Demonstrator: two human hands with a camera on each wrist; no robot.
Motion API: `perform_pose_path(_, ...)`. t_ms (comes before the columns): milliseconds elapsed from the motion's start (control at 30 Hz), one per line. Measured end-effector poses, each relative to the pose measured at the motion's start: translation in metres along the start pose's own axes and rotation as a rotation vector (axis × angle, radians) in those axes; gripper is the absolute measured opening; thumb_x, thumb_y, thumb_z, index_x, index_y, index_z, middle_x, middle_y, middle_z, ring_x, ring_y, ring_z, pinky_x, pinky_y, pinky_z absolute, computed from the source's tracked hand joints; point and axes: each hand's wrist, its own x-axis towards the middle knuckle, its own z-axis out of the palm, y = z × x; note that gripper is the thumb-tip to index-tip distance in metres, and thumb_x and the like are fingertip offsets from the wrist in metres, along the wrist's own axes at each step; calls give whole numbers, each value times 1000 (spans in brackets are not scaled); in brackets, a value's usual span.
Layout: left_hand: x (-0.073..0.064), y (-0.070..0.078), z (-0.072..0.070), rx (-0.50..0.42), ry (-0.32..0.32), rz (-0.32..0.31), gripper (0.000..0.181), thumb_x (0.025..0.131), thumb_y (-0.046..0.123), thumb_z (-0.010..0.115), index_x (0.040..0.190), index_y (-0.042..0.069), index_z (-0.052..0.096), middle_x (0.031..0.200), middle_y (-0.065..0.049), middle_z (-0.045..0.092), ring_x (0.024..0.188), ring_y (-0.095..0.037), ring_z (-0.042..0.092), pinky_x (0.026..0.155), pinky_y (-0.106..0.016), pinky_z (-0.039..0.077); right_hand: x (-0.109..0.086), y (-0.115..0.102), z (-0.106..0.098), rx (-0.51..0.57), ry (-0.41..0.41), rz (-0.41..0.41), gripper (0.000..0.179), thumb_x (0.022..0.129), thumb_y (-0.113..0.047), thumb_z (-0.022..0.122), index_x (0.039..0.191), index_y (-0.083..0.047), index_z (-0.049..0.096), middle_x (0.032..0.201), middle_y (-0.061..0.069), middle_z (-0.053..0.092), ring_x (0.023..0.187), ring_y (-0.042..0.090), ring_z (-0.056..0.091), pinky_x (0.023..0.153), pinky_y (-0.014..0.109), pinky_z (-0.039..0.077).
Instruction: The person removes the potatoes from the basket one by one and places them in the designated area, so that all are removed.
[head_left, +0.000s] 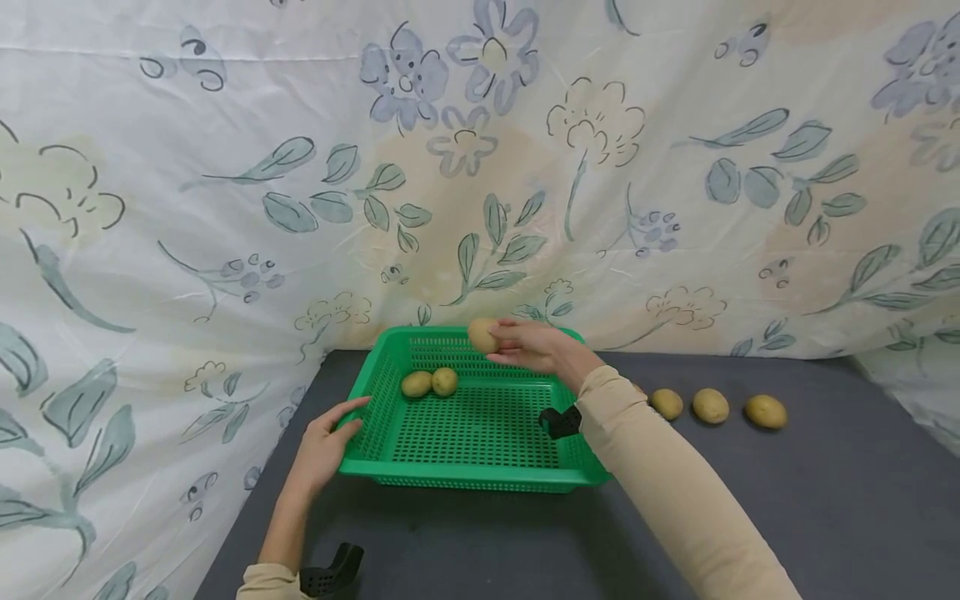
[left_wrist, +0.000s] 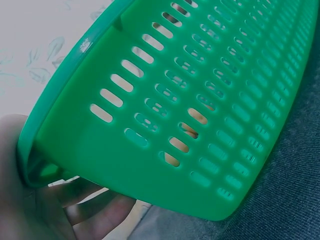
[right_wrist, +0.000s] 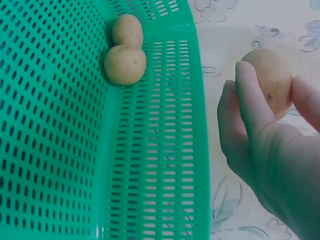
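Observation:
A green plastic basket [head_left: 480, 471] with slotted walls stands on the dark table. My left hand [head_left: 324, 446] grips its left rim; in the left wrist view the fingers [left_wrist: 107, 215] curl beneath the rim. Two potatoes [head_left: 416, 384] lie side by side on the basket floor, towards the back left. Above the back of the basket, my right hand [head_left: 532, 343] pinches another potato [right_wrist: 270, 80] between thumb and fingertips, raised over the rim in the head view.
To the right of the basket, several potatoes [head_left: 710, 406] lie in a row on the dark tabletop [head_left: 825, 500]; the right sleeve [head_left: 667, 475] partly hides the nearest one. A flowered cloth [head_left: 480, 167] hangs behind the table and along its left side.

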Motion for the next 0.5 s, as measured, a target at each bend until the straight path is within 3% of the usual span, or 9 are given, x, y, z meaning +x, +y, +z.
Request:
perform_pose_path(167,-1,1,0,6,-1,-3,38,102,14,47,139,9,50,148,-19,35,136,-38,26,104,-57,27,-13,-7,-7,-15,5,-28,64,103,-8,42,154,-11,4,148,25,22,136,34,29,98,34,42)
perform_pose_path(500,0,-1,-1,-4,-6,-1,38,102,13,47,139,9,49,148,-19,34,137,-38,25,104,-58,26,-34,-17,-21,20,43,-92,63,103,-8,40,154,-11,3,150,24,17,138,34,24,104,37,35)
